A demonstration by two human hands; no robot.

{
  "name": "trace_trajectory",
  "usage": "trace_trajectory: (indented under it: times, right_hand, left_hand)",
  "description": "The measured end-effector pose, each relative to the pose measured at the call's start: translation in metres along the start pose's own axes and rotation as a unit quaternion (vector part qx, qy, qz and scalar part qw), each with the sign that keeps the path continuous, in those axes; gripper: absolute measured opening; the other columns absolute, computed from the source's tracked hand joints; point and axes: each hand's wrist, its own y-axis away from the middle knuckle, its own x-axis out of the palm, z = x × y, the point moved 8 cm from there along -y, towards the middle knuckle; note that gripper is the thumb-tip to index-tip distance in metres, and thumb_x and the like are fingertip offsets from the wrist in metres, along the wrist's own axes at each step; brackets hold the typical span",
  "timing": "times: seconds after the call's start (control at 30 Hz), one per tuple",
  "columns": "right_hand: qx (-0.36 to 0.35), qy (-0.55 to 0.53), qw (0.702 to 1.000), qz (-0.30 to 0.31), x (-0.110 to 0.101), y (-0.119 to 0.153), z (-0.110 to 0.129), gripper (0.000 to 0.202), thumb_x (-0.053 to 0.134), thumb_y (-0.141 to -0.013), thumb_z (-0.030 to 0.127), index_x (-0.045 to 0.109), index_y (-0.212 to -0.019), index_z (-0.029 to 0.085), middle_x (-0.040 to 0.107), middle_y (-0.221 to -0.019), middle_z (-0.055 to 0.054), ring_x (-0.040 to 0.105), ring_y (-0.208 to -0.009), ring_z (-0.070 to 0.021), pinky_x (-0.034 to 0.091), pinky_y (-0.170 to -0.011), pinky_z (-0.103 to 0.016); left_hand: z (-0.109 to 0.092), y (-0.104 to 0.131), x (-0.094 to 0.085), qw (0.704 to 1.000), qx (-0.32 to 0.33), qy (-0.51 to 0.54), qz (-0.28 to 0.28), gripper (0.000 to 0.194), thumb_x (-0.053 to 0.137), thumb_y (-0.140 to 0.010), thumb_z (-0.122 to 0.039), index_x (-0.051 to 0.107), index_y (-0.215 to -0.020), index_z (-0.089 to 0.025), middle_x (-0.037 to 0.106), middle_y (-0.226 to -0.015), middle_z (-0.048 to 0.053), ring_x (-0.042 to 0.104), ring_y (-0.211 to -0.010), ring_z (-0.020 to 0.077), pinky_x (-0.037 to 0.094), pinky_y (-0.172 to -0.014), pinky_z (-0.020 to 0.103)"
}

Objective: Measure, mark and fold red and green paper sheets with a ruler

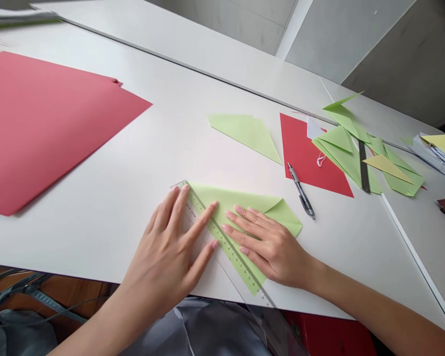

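Observation:
My left hand point(174, 242) lies with fingers spread on a clear plastic ruler point(241, 254), its fingertips pressing near the ruler's upper end. The ruler runs diagonally across the left part of a folded light green paper point(230, 195), and its lower end reaches past the table's front edge. Flat on the same paper rests my right hand point(267, 242), fingers stretched out just right of the ruler's scale. Part of the paper is hidden under that hand. Neither hand grips anything.
Large red sheets point(52, 128) lie at left. Beyond the folded paper is a green paper piece point(248, 131). To the right are a pen point(300, 190), a red sheet point(304, 153), folded green papers point(341, 153) and a black strip point(364, 168). The white table's point(133, 242) front edge is close.

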Motion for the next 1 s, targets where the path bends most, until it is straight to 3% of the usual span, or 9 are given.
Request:
trace_trajectory:
  times: [0.43, 0.6, 0.73, 0.87, 1.0]
  right_hand:
    - [-0.011, 0.009, 1.000, -0.018, 0.002, 0.001, 0.005, 0.046, 0.042, -0.099, 0.015, 0.050, -0.144, 0.015, 0.048, -0.152, -0.005, 0.033, -0.148, -0.0224, 0.043, -0.115, -0.046]
    - [-0.012, 0.021, 1.000, 0.008, 0.007, 0.002, 0.004, 0.051, 0.039, -0.101, 0.016, 0.038, -0.151, 0.015, 0.046, -0.153, -0.005, 0.030, -0.149, -0.0214, 0.041, -0.116, -0.045]
    - [-0.001, 0.036, 0.999, 0.002, 0.006, 0.003, 0.004, 0.054, 0.036, -0.103, 0.022, 0.029, -0.154, 0.007, 0.046, -0.153, -0.011, 0.031, -0.148, -0.0191, 0.037, -0.119, -0.042]
    - [0.014, 0.057, 0.998, -0.031, -0.003, -0.015, 0.005, 0.053, 0.033, -0.105, 0.027, 0.031, -0.153, 0.006, 0.042, -0.155, -0.010, 0.033, -0.148, -0.0190, 0.030, -0.122, -0.045]
    - [0.064, 0.071, 0.995, -0.016, -0.002, -0.050, -0.006, 0.054, 0.026, -0.107, 0.038, 0.039, -0.151, 0.009, 0.039, -0.157, -0.007, 0.032, -0.148, -0.0238, 0.028, -0.122, -0.050]
  left_hand:
    - [-0.002, 0.007, -0.003, 0.999, 0.001, -0.021, -0.025, 0.060, 0.046, -0.096, -0.046, 0.037, -0.152, -0.025, 0.018, -0.162, 0.020, 0.022, -0.148, 0.0420, 0.045, -0.108, 0.057]
    - [-0.002, 0.007, -0.005, 0.999, 0.001, -0.025, -0.037, 0.058, 0.045, -0.097, -0.047, 0.040, -0.150, -0.024, 0.021, -0.160, 0.022, 0.023, -0.147, 0.0427, 0.046, -0.107, 0.057]
    - [-0.004, 0.008, -0.006, 0.999, 0.000, -0.028, -0.040, 0.058, 0.044, -0.097, -0.048, 0.042, -0.149, -0.024, 0.024, -0.159, 0.023, 0.026, -0.146, 0.0434, 0.047, -0.106, 0.058]
    - [-0.004, 0.008, -0.006, 0.999, -0.004, -0.032, -0.042, 0.057, 0.045, -0.097, -0.048, 0.043, -0.148, -0.024, 0.025, -0.159, 0.023, 0.028, -0.146, 0.0435, 0.047, -0.106, 0.058]
    - [-0.005, 0.007, -0.007, 0.998, -0.001, -0.033, -0.046, 0.057, 0.046, -0.096, -0.046, 0.043, -0.148, -0.022, 0.028, -0.157, 0.024, 0.029, -0.145, 0.0439, 0.049, -0.104, 0.058]
